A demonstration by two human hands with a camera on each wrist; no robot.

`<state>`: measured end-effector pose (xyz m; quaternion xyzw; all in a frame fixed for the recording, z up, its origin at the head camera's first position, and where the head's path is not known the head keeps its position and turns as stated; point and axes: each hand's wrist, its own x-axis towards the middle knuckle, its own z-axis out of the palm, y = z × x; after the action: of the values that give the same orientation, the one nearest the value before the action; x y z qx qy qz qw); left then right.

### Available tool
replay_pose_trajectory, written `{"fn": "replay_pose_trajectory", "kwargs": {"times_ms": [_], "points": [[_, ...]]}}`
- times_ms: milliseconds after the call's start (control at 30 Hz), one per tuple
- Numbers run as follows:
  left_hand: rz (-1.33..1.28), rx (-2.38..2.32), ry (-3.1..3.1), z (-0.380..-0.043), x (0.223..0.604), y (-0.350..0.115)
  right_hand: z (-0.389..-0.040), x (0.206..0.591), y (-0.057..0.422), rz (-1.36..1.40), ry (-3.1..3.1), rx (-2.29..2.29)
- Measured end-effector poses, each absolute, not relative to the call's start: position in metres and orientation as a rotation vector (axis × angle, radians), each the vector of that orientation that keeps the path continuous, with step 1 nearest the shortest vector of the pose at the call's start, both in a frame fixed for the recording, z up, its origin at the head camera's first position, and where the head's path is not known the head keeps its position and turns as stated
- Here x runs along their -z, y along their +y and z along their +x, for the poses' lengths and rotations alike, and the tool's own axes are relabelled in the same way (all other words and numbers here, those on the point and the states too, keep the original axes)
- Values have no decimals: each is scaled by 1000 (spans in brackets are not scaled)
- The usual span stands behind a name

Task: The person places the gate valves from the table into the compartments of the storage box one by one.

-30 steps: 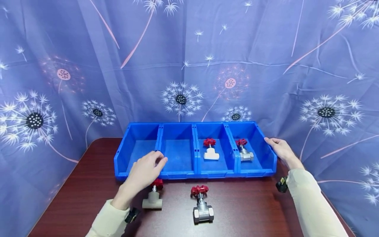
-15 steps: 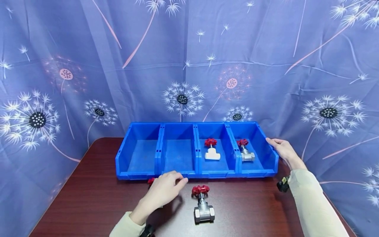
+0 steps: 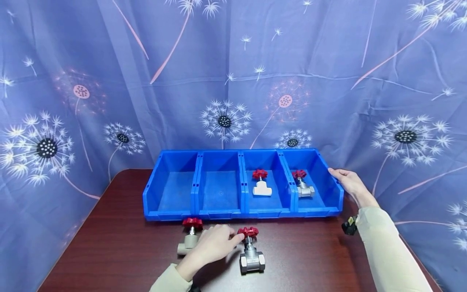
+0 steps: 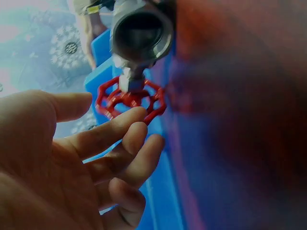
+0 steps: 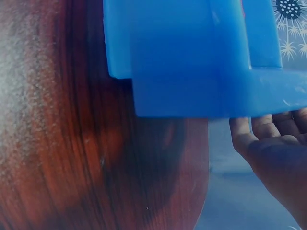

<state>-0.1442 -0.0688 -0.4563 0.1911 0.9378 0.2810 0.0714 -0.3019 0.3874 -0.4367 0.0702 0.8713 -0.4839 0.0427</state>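
My left hand [image 3: 217, 243] reaches to the red handwheel of a metal gate valve [image 3: 251, 259]. In the left wrist view, the thumb and forefinger of that hand stand apart around the near side of the red handwheel [image 4: 130, 98], with no clear pinch. A beige tee-bodied valve with a red handwheel [image 3: 192, 223] stands to the left, partly hidden behind the left hand. My right hand [image 3: 352, 186] rests with its fingers against the outer right wall of the blue bin row [image 3: 219, 215]; the right wrist view shows fingertips [image 5: 242, 136] at the bin's edge.
Four-walled blue compartments stand side by side. A white valve [image 3: 262, 190] lies in the third from the left, a metal valve [image 3: 305, 190] in the rightmost. A patterned curtain [image 3: 226, 73] hangs behind the brown table [image 3: 109, 243].
My left hand has moved from the front of the bins, down and right past the beige valve, to the metal valve's handwheel. The right hand has stayed at the bin's right wall.
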Motion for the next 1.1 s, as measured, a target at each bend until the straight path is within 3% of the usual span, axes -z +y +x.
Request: {"fn": "replay_pose_trajectory", "kwargs": {"times_ms": [1100], "points": [[354, -1384, 2351, -139, 492, -43, -300, 434, 387, 286, 2610, 1485]]}}
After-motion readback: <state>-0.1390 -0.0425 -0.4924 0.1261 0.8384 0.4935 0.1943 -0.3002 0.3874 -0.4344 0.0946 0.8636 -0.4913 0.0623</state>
